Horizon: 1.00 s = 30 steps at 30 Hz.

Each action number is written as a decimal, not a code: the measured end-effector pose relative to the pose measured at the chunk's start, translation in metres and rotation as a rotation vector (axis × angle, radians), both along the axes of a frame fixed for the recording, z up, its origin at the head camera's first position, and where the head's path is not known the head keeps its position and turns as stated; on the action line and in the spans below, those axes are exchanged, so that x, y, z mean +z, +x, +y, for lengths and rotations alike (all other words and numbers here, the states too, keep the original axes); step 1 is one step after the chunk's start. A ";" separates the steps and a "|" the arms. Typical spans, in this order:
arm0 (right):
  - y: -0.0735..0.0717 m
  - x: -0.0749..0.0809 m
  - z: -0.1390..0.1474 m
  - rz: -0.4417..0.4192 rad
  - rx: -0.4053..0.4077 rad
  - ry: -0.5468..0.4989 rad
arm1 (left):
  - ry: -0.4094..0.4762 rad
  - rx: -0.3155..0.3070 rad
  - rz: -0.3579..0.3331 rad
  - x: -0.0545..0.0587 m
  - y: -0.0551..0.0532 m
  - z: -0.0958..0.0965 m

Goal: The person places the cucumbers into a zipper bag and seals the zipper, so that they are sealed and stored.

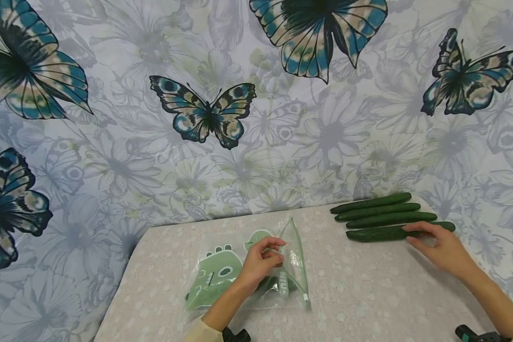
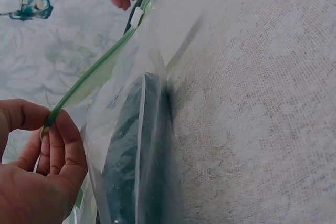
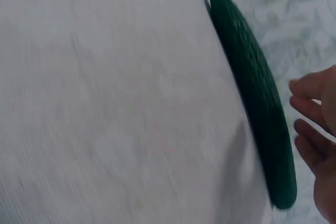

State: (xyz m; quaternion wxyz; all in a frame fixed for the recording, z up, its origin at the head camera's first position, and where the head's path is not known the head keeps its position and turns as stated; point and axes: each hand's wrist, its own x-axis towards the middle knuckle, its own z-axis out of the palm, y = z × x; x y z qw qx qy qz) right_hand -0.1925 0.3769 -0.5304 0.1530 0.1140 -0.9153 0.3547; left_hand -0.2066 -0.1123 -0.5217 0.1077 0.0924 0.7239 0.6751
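A clear zip bag [image 1: 215, 275] with a green cartoon print lies on the table, its green-edged mouth toward the right. My left hand [image 1: 258, 263] pinches the green zip edge [image 2: 89, 74] between thumb and fingers. Inside the bag is a long dark green thing [image 2: 126, 156] that looks like a cucumber, partly hidden by the print and my hand. Several cucumbers lie side by side at the table's back right. Over the nearest cucumber [image 1: 374, 234] hovers my right hand [image 1: 444, 249], thumb and fingers parted; in the right wrist view a gap shows between fingertips and cucumber.
A pale patterned cloth covers the table [image 1: 333, 294]. Behind it hangs a fabric backdrop [image 1: 124, 190] with butterflies and flowers, close to the table's back edge. The bag's white slider [image 2: 137, 17] sits at one end of the zip.
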 end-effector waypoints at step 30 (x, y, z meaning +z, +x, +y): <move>-0.019 -0.034 0.090 -0.137 -0.158 0.068 | 0.034 0.037 -0.013 -0.001 0.005 -0.011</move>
